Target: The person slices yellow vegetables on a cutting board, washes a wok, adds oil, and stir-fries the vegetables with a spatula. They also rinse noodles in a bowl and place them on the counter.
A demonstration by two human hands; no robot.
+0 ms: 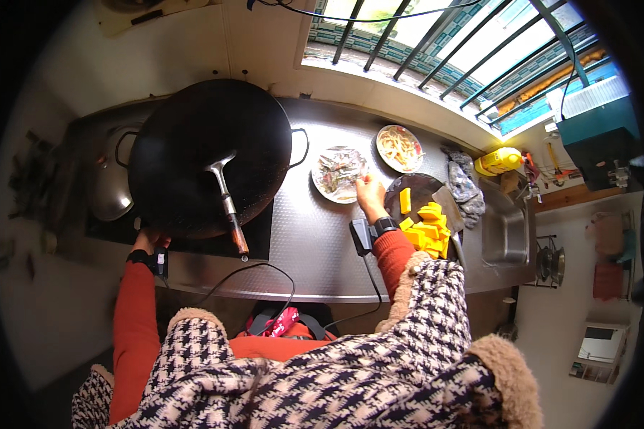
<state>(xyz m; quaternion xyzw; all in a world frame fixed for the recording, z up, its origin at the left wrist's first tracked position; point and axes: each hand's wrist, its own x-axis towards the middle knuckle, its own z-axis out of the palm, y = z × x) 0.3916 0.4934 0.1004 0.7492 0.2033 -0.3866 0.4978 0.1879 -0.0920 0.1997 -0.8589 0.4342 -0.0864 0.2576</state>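
Observation:
My right hand (pixel 371 196) is closed at the right rim of a plate (pixel 325 191) that holds crinkled, silvery-grey food I cannot name. My left hand (pixel 150 240) is at the front edge of the stove, just below the wok; its fingers are partly hidden. A large black wok (pixel 207 129) with two loop handles covers most of the black stove top (pixel 254 243). Across the wok lies a metal spatula (pixel 224 187), its wooden handle reaching over the near rim. Thick orange-yellow pieces (pixel 428 232), like pumpkin, are heaped on a round dark cutting board (pixel 421 187) beside my right hand.
A cleaver (pixel 448 207) rests on the board's right side. Behind it stands a plate of pale strips (pixel 401 149). Further right are a crumpled grey bag (pixel 465 189), the sink (pixel 504 229) and a yellow bottle (pixel 499 161). A metal lid (pixel 112 189) sits left of the wok.

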